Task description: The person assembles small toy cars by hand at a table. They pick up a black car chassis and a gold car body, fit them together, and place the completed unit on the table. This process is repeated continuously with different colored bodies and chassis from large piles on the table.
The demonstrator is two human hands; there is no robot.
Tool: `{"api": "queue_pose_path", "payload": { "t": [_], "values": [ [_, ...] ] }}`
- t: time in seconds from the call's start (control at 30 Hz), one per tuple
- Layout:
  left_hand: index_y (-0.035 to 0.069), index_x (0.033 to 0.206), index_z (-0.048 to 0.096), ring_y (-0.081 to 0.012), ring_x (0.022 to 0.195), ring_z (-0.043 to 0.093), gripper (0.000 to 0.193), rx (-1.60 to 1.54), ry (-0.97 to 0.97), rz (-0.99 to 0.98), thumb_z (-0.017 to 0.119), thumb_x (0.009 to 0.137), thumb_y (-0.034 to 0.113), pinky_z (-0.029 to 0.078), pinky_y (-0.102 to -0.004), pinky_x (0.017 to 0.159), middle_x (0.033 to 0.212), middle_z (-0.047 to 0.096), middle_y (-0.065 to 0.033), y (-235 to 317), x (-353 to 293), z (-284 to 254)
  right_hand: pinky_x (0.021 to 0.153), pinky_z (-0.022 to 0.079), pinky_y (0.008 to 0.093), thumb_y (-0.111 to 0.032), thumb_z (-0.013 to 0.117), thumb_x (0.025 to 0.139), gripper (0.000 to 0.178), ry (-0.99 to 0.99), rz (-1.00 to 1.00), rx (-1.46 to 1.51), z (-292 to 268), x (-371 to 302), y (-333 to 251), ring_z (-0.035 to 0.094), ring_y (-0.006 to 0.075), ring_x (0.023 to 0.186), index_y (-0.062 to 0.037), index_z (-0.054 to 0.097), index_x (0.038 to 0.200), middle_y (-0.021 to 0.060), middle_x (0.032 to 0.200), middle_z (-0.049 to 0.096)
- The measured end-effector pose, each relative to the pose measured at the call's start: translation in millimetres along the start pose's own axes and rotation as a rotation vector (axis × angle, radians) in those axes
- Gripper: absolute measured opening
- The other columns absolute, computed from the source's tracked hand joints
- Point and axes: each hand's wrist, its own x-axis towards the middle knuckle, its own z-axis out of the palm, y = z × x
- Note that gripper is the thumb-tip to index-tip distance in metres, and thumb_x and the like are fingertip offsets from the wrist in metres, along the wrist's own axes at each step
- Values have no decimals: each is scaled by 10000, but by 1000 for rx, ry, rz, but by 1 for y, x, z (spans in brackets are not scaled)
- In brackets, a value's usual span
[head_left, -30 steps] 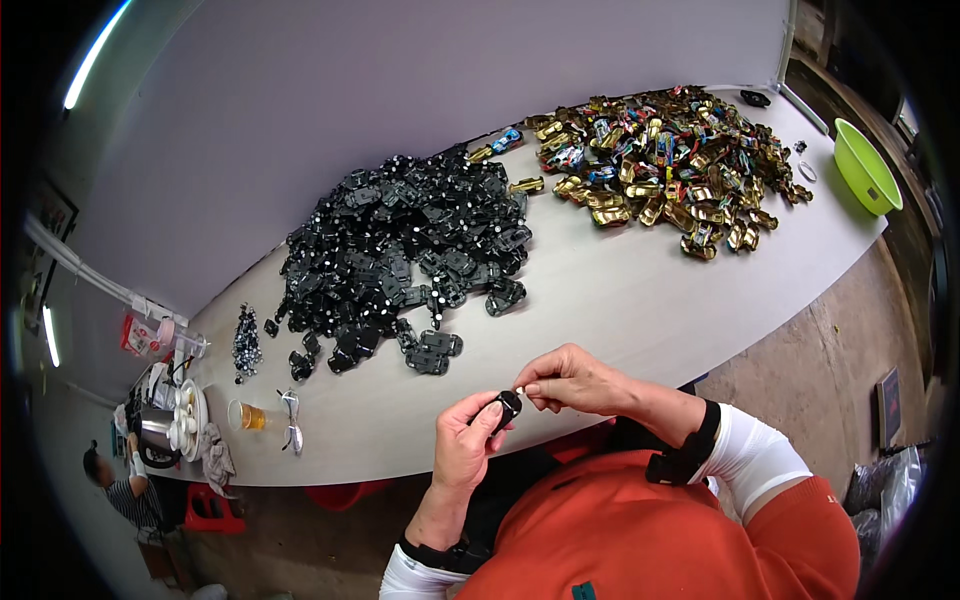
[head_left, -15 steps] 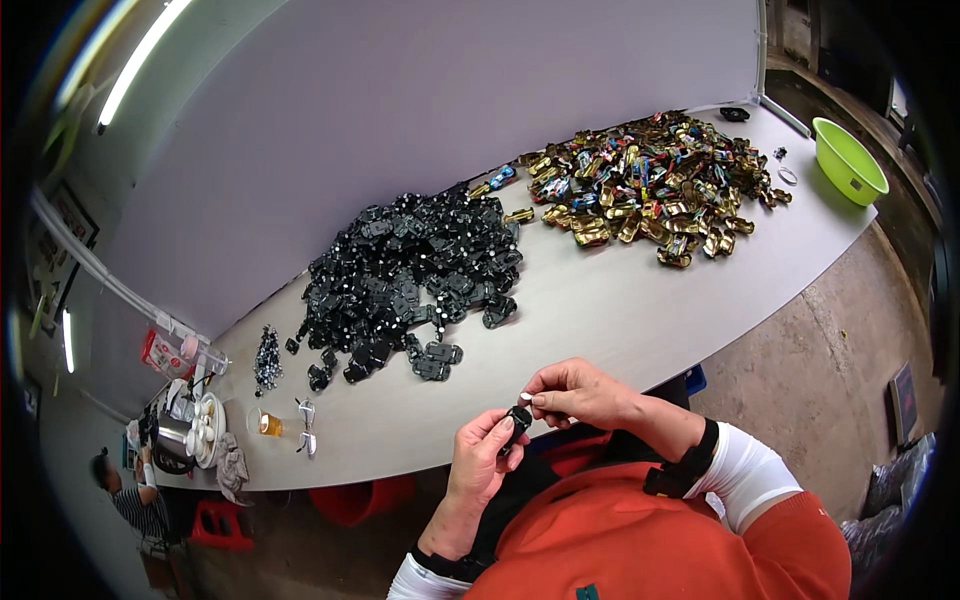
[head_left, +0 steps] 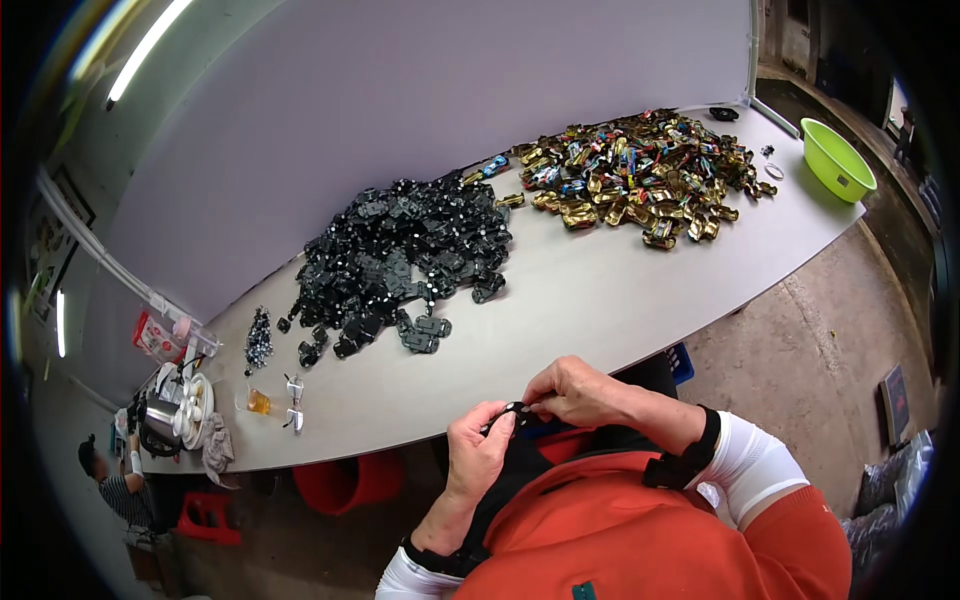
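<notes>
The person holds a small black plastic part close to the body, just past the near edge of the long white table and not resting on it. The left hand has its fingers curled closed around the lower side of the part, so it works as a support from below. The right hand comes from the other side, and its thumb and first fingers are pinched together on the top of the same part, where one or two tiny pale dots show. The part is too small in this view to say if it is one piece or two pieces pressed together; I think it is a chassis like those in the pile.

The part is kept near the chest probably because fine finger work is easier there than with arms stretched over the table.

On the table, well apart from the hands, lies a big heap of black toy-car chassis parts, with a few loose ones at its near edge, within reach. Further right is a heap of gold and coloured toy-car bodies, and beyond it, at the table end, a green bowl. At the left end stand a small pile of tiny black pieces, a small glass with amber liquid and a kettle.
</notes>
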Motion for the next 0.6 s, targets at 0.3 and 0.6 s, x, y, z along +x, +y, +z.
{"api": "queue_pose_path", "payload": {
  "t": [0.3,0.6],
  "values": [
    [3,992,587,-108,468,496,194,-285,-253,-702,544,907,173,372,-193,395,710,598,-80,-91,-3,-14,555,493,236,-80,479,898,137,198,147,379,-55,-22,18,600,123,602,17,562,947,73,740,614],
    [-14,1281,403,-200,772,618,550,223,-303,-481,643,836,201,528,-301,677,947,620,-144,-169,27,4,559,510,313,-24,528,813,87,878,197,-231,-154,-42,122,636,224,657,3,533,895,131,824,600]
  ]
}}
